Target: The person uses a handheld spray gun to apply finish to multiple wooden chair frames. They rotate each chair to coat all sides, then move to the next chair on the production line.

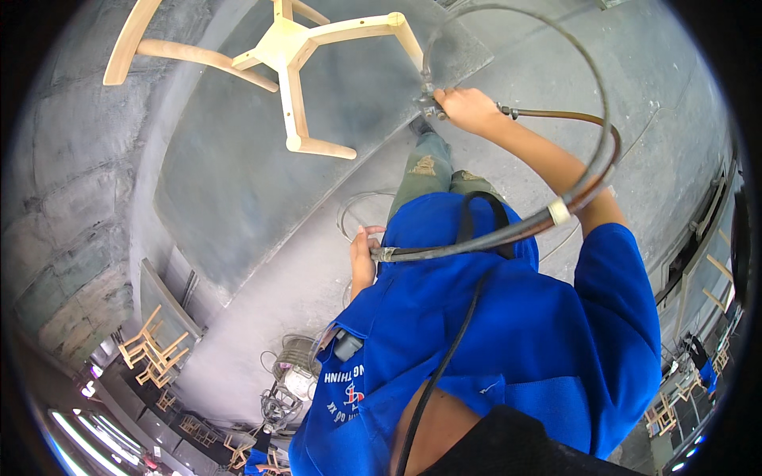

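Observation:
My right hand [470,111] grips a metal spray gun [431,104], its fingers wrapped round the handle. A grey hose [591,59] loops from the gun, and a brown hose [567,116] runs from its fitting. The two join in a taped bundle [492,242] that crosses in front of my blue shirt. My left hand [365,252] holds this bundle near its taped end, partly hidden by the hoses. Ahead and left of the gun is a pale, unpainted wooden chair frame [287,47], legs spread, cut off by the top edge.
A large grey panel [230,174] lies under the chair frame, its edge running diagonally. A curved, stained grey wall [71,198] rises at left. Several wooden chair frames [151,349] stand at lower left. Coiled hoses and equipment [295,373] sit on the floor beside me.

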A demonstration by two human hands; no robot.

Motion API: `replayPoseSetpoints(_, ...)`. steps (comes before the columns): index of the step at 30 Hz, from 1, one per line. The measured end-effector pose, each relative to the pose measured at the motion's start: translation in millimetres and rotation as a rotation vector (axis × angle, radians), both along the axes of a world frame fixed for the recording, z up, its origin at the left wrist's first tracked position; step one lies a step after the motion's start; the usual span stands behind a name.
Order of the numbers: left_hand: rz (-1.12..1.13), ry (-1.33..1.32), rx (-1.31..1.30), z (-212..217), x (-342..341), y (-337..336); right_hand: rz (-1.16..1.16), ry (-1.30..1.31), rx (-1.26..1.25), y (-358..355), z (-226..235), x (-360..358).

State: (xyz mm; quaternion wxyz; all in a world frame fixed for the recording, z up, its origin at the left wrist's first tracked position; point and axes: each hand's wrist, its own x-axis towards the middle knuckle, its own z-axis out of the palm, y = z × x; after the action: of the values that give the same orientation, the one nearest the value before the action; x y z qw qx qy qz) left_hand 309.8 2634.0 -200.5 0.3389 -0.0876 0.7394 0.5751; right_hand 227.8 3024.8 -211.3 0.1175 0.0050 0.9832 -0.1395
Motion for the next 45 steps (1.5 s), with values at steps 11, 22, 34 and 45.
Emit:
replayPoseSetpoints(11,0.084,0.078,-0.079,10.8,11.8,-19.7,-0.621,0.195,-0.490,0.8,-1.0,46.7)
replayPoseSetpoints(22,-0.047,0.108,-0.180,71.1,24.2,0.7,-0.761,0.302,-1.095,-38.5,25.1,25.4)
replayPoseSetpoints(34,-0.085,0.094,-0.147,80.4,18.6,1.9,-0.681,0.393,-1.095,-13.0,51.1,50.9)
replayPoseSetpoints(45,-0.245,-0.046,-0.195,73.6,-32.5,-75.8,-0.984,0.019,-1.751,-119.3,64.5,85.7)
